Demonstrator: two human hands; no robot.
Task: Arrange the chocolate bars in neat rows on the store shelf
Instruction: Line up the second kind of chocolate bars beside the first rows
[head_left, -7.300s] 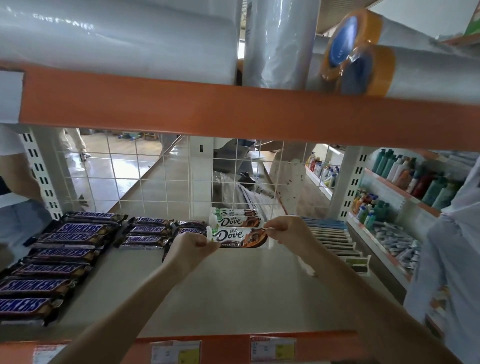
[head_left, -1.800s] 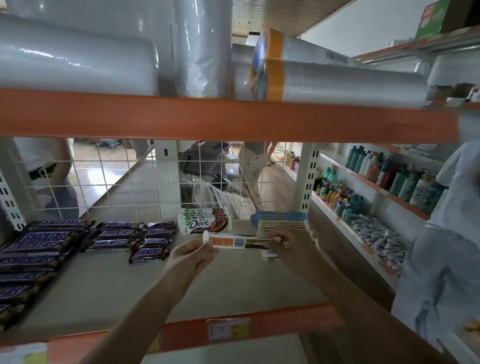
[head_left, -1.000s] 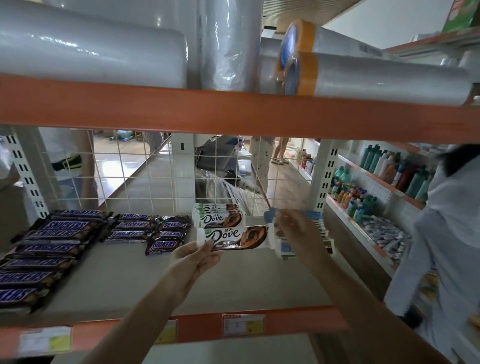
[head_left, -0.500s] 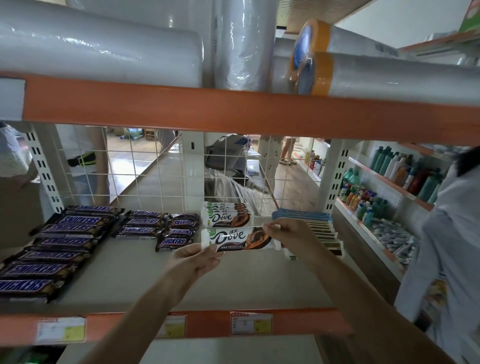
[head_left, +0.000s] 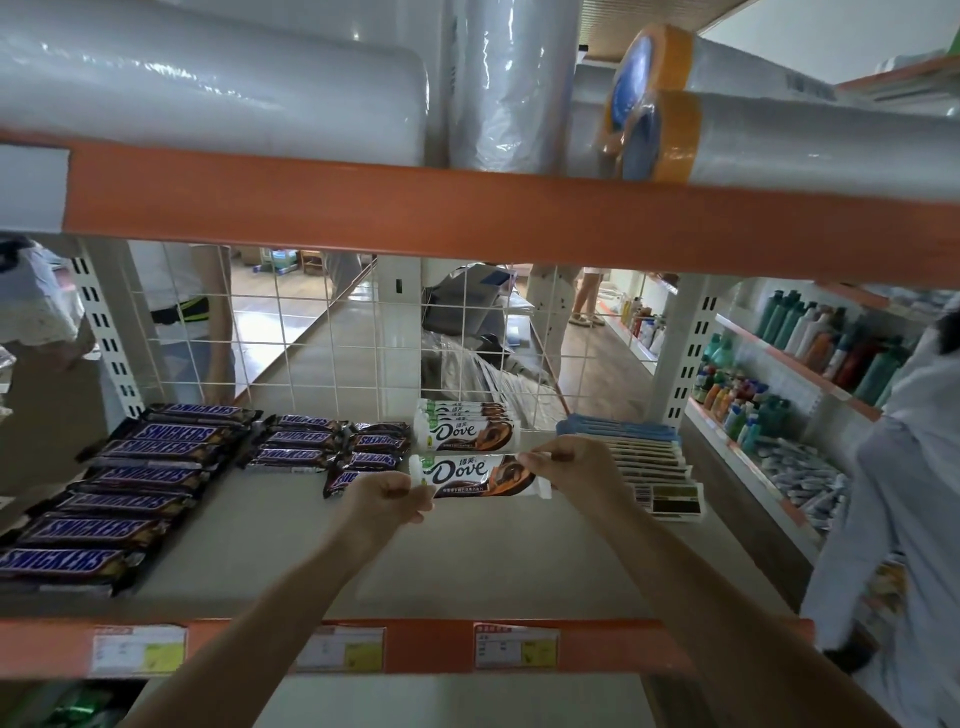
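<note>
I hold a white and brown Dove bar (head_left: 475, 476) level over the grey shelf (head_left: 467, 561), label facing me. My left hand (head_left: 387, 499) pinches its left end and my right hand (head_left: 574, 465) pinches its right end. Just behind it a row of Dove bars (head_left: 467, 426) stands against the wire back. Long Snickers bars (head_left: 130, 483) lie in a column at the left, and smaller Snickers bars (head_left: 324, 441) lie in two short columns beside the Dove row. A column of blue and beige bars (head_left: 644, 457) runs down the right, partly hidden by my right hand.
An orange beam (head_left: 467, 218) with large plastic rolls crosses overhead. The shelf's orange front lip (head_left: 426, 644) carries price tags. A white wire grid (head_left: 311, 338) closes the back. A person in pale clothes (head_left: 904, 493) stands at the right by shelves of bottles.
The Dove bar has dropped slightly toward the shelf, held the same way. Earlier I turned it from edge-on to label up.
</note>
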